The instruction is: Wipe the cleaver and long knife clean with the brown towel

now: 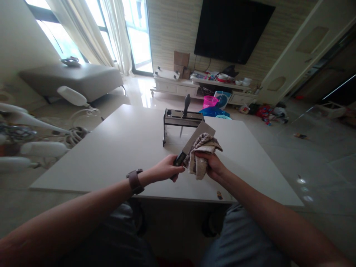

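Note:
My left hand (170, 167) is closed around the black handle of a cleaver (197, 136), whose broad blade tilts up and to the right. In my right hand (211, 163) is a bunched brown and beige cloth (204, 150), which lies against the blade's right side and hides part of it. Just beyond the blade, a knife block (182, 118) with a dark slotted top and clear sides stands on the white table (119, 148). One knife with a dark handle (187, 105) sits upright in it, its blade showing through the clear side.
A small sticker-like patch (219, 195) is near the table's front edge. White chairs (44, 148) stand at the left. Beyond the table are a pink basket (210, 101), a low white cabinet (172, 87) and a wall-mounted television (232, 29).

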`<state>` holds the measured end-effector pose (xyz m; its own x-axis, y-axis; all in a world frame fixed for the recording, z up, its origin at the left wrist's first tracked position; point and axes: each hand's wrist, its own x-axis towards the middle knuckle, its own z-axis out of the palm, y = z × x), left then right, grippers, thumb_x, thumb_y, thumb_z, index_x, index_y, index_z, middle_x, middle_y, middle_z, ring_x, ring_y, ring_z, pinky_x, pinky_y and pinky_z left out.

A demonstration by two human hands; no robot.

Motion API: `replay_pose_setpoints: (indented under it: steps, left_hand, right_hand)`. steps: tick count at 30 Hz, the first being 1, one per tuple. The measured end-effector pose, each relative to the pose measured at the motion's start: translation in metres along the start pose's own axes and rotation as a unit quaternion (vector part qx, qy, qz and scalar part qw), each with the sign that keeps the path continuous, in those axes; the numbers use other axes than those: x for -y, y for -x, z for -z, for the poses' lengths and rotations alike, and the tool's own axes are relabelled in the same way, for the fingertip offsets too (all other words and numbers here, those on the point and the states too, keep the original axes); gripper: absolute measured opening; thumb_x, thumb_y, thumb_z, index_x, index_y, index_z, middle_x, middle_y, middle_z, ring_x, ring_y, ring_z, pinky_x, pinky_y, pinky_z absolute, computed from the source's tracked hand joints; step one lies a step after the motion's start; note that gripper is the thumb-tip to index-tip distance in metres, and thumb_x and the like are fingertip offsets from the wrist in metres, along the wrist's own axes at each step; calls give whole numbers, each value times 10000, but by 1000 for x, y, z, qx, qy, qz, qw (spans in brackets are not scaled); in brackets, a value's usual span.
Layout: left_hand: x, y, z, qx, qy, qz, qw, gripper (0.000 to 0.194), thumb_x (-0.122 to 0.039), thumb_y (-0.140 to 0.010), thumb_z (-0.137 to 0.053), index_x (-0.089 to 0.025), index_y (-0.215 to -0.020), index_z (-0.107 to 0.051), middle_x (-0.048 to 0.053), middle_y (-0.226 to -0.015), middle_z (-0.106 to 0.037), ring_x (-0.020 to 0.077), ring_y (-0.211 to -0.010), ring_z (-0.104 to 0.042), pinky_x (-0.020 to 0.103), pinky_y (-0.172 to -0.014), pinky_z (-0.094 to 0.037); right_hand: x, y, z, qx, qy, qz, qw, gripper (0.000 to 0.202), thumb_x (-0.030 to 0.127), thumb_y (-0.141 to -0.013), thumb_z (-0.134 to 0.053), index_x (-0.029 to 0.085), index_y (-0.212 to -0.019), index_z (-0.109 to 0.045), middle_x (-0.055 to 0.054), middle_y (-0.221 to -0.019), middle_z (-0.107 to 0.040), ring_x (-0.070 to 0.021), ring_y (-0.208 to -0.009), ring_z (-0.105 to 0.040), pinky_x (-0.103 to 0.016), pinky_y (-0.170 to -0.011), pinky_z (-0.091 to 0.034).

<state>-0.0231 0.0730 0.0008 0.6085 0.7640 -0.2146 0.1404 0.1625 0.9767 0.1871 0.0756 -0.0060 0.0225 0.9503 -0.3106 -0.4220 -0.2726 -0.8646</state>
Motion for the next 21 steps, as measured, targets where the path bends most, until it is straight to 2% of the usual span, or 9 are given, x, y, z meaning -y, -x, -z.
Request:
replay_pose_setpoints:
  steps: [7, 15, 21]
  left_hand:
    - [5, -2, 1, -4, -2, 3, 1000, 158, -228, -803, -695, -168, -879, -570, -76, -565, -535, 98, -431, -571, 191, -416, -474]
    - [1, 0, 1, -5, -5, 3, 1000, 194, -257, -775, -722, -170, -857, -569, -70, -576, -544, 110, -438, -579, 209, -427, -478]
    - [-1, -1, 5, 4, -7, 8, 1000, 230, -374, -854, -680, -175, -868, -563, -67, -516, -549, 92, -392, -508, 186, -402, -387]
  right_hand:
    - [-1, -1, 1, 3, 7, -7, 1000, 395, 215, -516, -910, 192, -870, -737, -15, -837, -789, -235, -751, -714, -397, -815, -577]
    - [-2, 1, 0, -1, 9, -3, 1000, 379, 210, -518, -911, 202, -856, -740, -9, -818, -788, -234, -738, -713, -397, -800, -588]
    - [7, -7, 3, -15, 8, 7, 1000, 401, 176, -482, -902, 212, -839, -724, 5, -800, -780, -218, -706, -695, -391, -774, -601]
